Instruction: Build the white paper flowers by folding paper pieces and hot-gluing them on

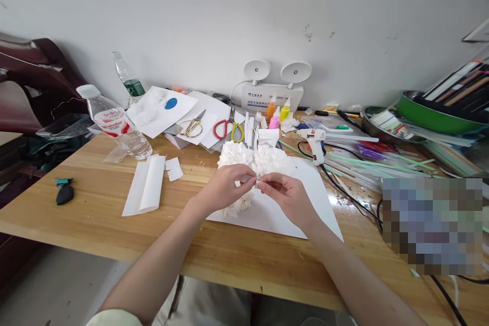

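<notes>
My left hand (228, 186) and my right hand (286, 192) meet above a white sheet (282, 222), their fingertips closed in a pinch. Between them is a tiny white scrap of paper (257, 180), mostly covered by the fingers. Just behind the hands, ruffled white paper bits form a clump on the left (234, 152) and another on the right (272, 159). More of these ruffled bits (237, 206) show beneath my left hand. The sheet lies flat on the wooden table (191, 239).
On the left stand a water bottle (118, 125), folded white paper (147, 186) and a black key fob (64, 194). Gold scissors (193, 125) and red-handled scissors (222, 129) lie behind. At right are a glue gun (316, 145), cables, glue sticks and a green bowl (435, 114).
</notes>
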The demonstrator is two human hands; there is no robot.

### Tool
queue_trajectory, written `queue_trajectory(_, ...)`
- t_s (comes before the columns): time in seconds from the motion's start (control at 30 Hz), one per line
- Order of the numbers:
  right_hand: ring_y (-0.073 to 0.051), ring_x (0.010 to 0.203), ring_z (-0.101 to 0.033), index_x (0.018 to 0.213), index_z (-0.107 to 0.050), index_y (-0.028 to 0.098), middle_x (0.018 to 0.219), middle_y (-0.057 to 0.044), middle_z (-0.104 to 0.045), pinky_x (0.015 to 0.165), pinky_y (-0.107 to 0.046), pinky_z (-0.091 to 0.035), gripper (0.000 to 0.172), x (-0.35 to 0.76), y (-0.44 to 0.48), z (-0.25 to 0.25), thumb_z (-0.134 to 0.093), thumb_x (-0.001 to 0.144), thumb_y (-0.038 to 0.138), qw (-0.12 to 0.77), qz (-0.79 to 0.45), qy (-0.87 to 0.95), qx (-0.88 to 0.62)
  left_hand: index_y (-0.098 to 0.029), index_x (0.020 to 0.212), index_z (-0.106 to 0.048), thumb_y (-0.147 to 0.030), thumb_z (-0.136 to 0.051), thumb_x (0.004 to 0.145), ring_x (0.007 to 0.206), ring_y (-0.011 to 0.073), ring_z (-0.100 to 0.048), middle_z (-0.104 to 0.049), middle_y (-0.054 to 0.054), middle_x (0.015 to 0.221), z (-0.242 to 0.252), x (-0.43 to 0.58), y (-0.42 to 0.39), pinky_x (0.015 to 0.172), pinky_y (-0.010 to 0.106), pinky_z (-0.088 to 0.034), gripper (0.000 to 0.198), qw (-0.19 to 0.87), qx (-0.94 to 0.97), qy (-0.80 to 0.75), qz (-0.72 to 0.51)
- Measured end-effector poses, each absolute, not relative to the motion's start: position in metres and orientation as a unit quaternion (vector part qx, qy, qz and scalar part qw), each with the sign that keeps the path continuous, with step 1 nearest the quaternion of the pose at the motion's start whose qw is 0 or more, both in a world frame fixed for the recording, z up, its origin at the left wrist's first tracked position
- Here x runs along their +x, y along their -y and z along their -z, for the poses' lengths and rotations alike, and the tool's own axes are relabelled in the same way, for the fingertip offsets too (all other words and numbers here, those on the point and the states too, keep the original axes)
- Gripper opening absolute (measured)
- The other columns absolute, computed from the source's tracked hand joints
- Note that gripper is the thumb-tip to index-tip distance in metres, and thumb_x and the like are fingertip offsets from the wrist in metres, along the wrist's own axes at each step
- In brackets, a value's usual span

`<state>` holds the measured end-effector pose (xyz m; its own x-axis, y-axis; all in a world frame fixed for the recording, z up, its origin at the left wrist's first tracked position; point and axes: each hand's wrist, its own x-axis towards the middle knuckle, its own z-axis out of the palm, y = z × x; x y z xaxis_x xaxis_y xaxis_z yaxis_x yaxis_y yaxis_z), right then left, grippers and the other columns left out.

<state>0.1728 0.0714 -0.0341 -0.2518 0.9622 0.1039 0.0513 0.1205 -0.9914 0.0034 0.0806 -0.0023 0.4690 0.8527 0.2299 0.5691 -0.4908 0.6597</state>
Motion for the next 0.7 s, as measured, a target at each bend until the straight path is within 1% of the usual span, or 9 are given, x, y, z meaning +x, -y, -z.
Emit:
queue_trajectory(0.27, -0.016, 0.070, -0.054, 0.078, -0.061, 0.020, 0.077, -0.003, -0.062, 0.065, -0.030, -0.045, 0.015, 0.1700, -0.0684, 0.0314, -0.060, 0.072, 0.034, 0.479, -0.440, 0.616, -0.444, -0.018, 0.079, -0.058, -0.027, -0.042, 0.083, 0.070, 0.0119, -0.054, -0.062, 0.001, 0.077, 0.0040, 0.0068, -0.0792, 0.065, 0.023, -0.041, 0.019, 0.271, 0.806, -0.439, -0.290)
queue_trajectory(0.7, -0.013, 0.061, -0.051, 0.081, -0.060, 0.019, 0.074, -0.003, -0.063, 0.057, -0.026, -0.043, 0.017, 0.1694, -0.0677, 0.0323, -0.059, 0.074, 0.034, 0.475, -0.403, 0.623, -0.473, -0.018, 0.085, -0.061, -0.022, -0.045, 0.081, 0.075, 0.0121, -0.057, -0.065, 0.001, 0.083, 0.0028, 0.0078, -0.0763, 0.069, 0.023, -0.043, 0.018, 0.286, 0.807, -0.419, -0.303)
